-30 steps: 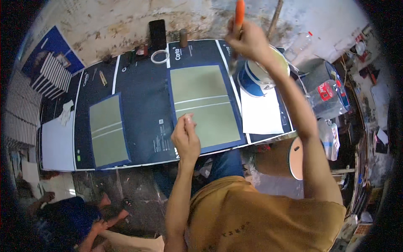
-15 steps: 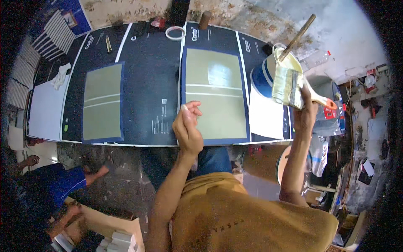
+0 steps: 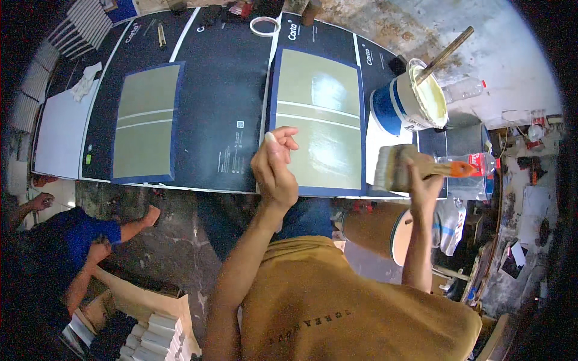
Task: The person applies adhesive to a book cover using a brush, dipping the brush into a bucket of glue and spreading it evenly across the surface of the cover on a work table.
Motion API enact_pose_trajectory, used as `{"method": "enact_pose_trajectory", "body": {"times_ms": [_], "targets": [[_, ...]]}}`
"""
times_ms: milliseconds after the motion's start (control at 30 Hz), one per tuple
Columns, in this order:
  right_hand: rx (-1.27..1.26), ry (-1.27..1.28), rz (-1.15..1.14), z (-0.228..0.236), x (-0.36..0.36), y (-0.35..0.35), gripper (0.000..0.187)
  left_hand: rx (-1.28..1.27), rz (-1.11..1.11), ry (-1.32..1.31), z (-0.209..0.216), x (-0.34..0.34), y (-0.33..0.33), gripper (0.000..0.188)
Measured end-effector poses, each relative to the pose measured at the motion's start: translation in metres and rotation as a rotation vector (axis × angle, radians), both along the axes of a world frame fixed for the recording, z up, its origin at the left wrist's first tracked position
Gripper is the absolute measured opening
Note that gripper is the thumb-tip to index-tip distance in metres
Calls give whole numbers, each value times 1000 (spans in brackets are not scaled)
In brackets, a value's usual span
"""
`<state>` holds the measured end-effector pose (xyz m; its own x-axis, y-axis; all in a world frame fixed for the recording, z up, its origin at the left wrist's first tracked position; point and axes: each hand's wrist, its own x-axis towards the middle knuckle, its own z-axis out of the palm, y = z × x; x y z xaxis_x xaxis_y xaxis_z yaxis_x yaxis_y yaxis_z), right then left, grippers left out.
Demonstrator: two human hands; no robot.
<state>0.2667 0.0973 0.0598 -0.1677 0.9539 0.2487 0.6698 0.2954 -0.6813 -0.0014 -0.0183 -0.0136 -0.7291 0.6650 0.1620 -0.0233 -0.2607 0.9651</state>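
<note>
My right hand (image 3: 424,177) grips a wide paintbrush (image 3: 394,168) by its wooden handle with an orange end. The pale-coated bristles point left, above a white sheet beside the bucket. My left hand (image 3: 276,171) hovers over the near left edge of a grey-green panel (image 3: 292,78), its fingers loosely bent and holding nothing visible. That panel has a dark blue border, two white stripes and shiny wet-looking patches. Just beyond the brush stands a white and blue bucket (image 3: 388,108) of cream-coloured paint, tilted in view, with a wooden stick (image 3: 448,51) leaning in it.
A similar panel (image 3: 144,144) lies left on the black board-covered table (image 3: 208,114). A tape roll (image 3: 264,26), white cloth (image 3: 87,81) and cutter knife (image 3: 161,35) lie around. Plastic bottles (image 3: 466,90) are at right. Another person (image 3: 90,234) works lower left beside an open carton (image 3: 144,298).
My right hand has brought the brush from the bucket's mouth down toward me, and the bristles now point left. A shiny patch shows on the panel's near half. My left hand stays loosely bent.
</note>
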Motion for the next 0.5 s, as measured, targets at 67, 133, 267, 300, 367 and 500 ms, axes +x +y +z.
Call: {"method": "enact_pose_trajectory", "body": {"times_ms": [67,133,267,300,367,500], "targets": [[-25,312,-36,18,-5,-6,33,-17,19,-24,-1,0,-1,65],[-111,330,-46,38,-52,-25,35,-28,39,-37,-3,-4,-2,68],[-253,311,190,2,-132,-46,34,30,86,-98,-7,-5,-4,73],[-252,217,231,-6,-137,-51,35,46,95,-86,-8,-3,-3,68],[-283,77,248,-13,-111,-50,33,50,113,-92,-8,-2,-2,63],[-135,-129,40,17,-15,-29,29,-36,46,-62,1,1,0,73]]}}
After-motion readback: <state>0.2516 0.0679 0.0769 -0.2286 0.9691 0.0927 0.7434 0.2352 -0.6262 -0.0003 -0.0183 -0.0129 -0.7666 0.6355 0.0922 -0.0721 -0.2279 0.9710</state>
